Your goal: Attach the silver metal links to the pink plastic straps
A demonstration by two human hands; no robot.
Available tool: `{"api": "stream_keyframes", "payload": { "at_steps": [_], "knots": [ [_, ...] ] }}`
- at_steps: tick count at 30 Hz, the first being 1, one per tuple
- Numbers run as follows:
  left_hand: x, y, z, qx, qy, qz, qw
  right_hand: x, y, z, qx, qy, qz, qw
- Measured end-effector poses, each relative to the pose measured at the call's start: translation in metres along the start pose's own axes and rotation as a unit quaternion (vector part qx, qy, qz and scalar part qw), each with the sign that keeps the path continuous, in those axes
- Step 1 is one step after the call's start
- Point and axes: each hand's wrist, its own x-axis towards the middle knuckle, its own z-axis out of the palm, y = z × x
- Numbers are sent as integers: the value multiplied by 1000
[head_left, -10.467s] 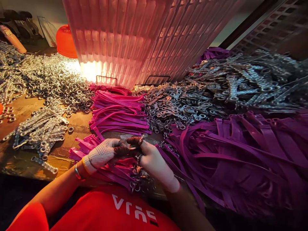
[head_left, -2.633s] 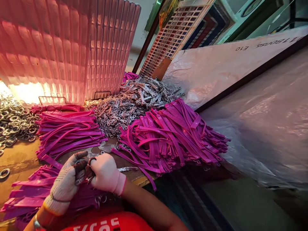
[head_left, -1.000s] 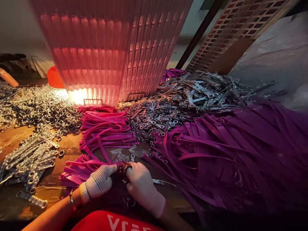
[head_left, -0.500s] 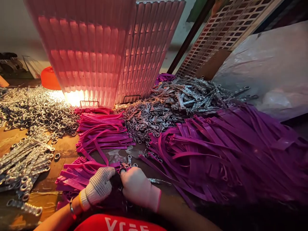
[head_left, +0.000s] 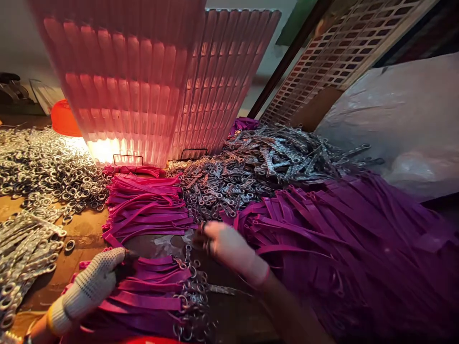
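The right hand (head_left: 229,246), in a pale glove, reaches toward the edge of the loose heap of purple straps (head_left: 344,239), its fingers (head_left: 206,234) curled around small dark metal rings, though blur hides how tight the grip is. The left hand (head_left: 89,286), in a dotted knit glove, rests with closed fingers on the near stack of magenta straps with ring ends (head_left: 150,296) at the front of the bench (head_left: 77,239). Beyond lie a second neat magenta stack (head_left: 147,210), a pile of metal clasps (head_left: 251,172) and loose silver rings (head_left: 46,167).
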Motion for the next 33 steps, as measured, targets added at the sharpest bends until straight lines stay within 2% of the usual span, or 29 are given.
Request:
{"api": "stream_keyframes", "payload": {
  "at_steps": [2,3,5,8,10,13,15,17,19,20,21,23,24,26,28,31,33],
  "knots": [
    [3,9,22,-91,-71,-63,991,31,27,-12,-74,83,104,988],
    [6,15,32,-168,-103,-82,977,46,38,-15,-118,106,142,977],
    [12,25,47,-321,-152,-125,926,69,53,-14,-170,107,179,963],
    [21,31,53,-441,-214,-189,851,85,62,-4,-190,82,201,957],
    [23,29,52,-456,-221,-196,840,84,65,1,-194,72,203,957],
    [21,19,52,-408,-184,-191,874,77,69,2,-199,91,193,957],
    [17,11,53,-357,-162,-159,906,70,69,0,-185,122,198,955],
    [13,7,55,-299,-126,-114,939,59,59,-1,-146,157,226,950],
    [9,6,59,-241,-77,-79,964,43,38,2,-56,168,229,957],
    [7,6,61,-217,-56,-62,973,32,24,6,10,161,212,964],
    [5,7,64,-198,-41,-43,978,21,7,11,99,135,158,973],
    [0,9,71,-181,-20,-3,983,-2,-31,22,283,79,41,955],
    [-2,11,75,-180,-14,11,984,-12,-49,27,335,64,-2,940],
    [-6,13,81,-196,-17,17,980,-27,-79,37,397,62,-56,914],
    [-9,16,85,-212,-42,3,976,-35,-96,42,433,75,-66,896],
    [-13,21,82,-180,-108,-14,978,-40,-102,47,451,99,-39,886],
    [-15,21,79,-106,-129,28,986,-43,-100,49,440,103,-41,891]
  ]
}}
